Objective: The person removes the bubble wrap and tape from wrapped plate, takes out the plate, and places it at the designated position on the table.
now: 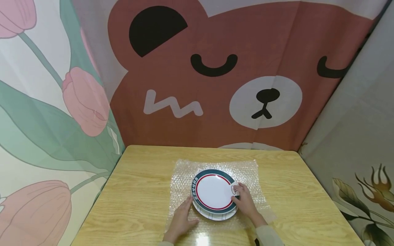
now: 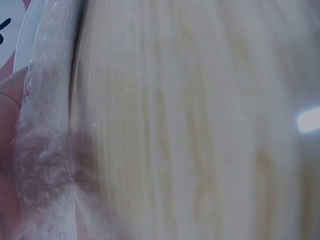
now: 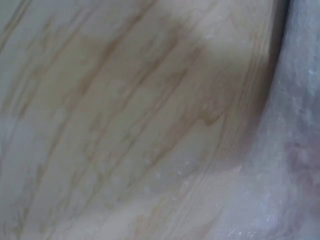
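In the head view a round white plate (image 1: 212, 191) with a dark teal border and a red ring lies over a second plate (image 1: 215, 216), whose grid-patterned rim shows along the near side. Both sit on a sheet of bubble wrap (image 1: 246, 167). My right hand (image 1: 247, 203) grips the upper plate's right rim, thumb and a finger on its border. At the left edge of the plates my left hand (image 1: 182, 218) rests with extended fingers against the rim, thumb apart. The left wrist view has some fingers (image 2: 9, 107) beside bubble wrap (image 2: 47, 110) and a pale plate rim.
The wooden table (image 1: 129, 198) runs out to both sides of the wrap. Behind it hangs a curtain (image 1: 172, 130) with a bear print, and a tulip-print curtain (image 1: 30, 136) stands along the left. On the right is a pale flowered curtain (image 1: 354, 136).
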`<state>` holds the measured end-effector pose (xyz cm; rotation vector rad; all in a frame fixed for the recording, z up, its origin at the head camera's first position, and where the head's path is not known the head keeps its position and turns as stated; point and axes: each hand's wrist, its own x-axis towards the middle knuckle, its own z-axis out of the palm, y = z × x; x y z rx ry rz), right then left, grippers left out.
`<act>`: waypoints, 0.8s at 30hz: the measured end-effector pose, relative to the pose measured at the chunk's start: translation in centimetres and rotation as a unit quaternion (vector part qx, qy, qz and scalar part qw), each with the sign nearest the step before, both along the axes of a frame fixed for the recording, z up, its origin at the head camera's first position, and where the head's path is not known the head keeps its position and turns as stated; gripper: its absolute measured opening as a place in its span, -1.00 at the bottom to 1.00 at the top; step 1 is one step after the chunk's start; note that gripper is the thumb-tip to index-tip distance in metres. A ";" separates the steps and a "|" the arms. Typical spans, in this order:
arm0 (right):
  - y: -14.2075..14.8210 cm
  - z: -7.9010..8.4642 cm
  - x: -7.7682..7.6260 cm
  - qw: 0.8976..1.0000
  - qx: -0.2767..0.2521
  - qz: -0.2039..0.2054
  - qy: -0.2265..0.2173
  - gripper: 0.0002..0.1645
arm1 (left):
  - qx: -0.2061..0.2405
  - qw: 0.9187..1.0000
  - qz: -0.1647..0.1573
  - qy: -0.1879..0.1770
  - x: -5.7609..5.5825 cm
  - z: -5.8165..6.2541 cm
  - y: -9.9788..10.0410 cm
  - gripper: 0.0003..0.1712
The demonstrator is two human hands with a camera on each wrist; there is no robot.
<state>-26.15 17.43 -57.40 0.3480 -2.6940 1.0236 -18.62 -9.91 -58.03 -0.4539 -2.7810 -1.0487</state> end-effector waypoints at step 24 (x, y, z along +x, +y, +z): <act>0.0 1.7 -0.7 0.992 -0.059 -0.022 -0.111 -0.42 | 0.028 0.997 -0.010 -0.068 0.1 0.4 -0.3 -0.04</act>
